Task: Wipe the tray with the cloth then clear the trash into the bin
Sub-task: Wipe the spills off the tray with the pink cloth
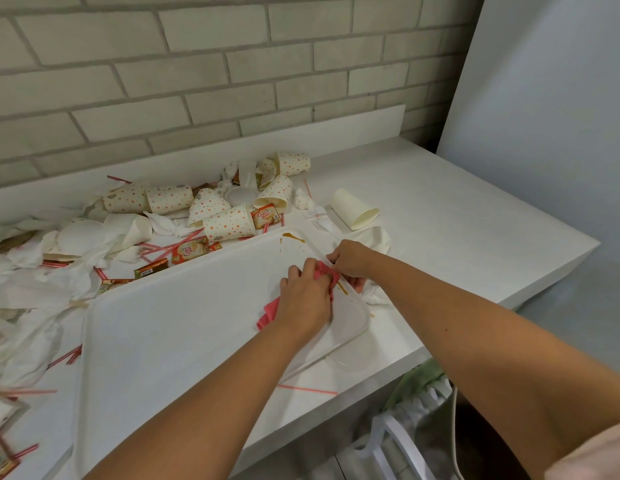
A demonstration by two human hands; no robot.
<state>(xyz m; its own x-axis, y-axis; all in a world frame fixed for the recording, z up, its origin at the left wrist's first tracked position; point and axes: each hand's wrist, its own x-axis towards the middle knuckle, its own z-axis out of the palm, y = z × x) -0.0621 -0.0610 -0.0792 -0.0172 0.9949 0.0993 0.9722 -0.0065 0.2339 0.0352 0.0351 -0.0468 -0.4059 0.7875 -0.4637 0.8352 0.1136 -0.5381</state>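
Observation:
A large white tray (170, 327) lies on the white counter, with brown smears near its far corner (293, 236) and beside the cloth. A pink cloth (268, 315) sits on the tray's right part. My left hand (303, 297) lies over the cloth, its fingers curled into it. My right hand (350, 259) pinches the cloth's far end at the tray's right rim. Trash (211, 209) is heaped behind and left of the tray: dotted paper cups, crumpled napkins, red striped straws and creamer sachets.
A plain white paper cup (355, 209) lies on its side to the right of the heap. A red straw (306, 389) lies near the counter's front edge. Below the counter's right end stands a bin (419, 420) with a liner. A brick wall backs the counter.

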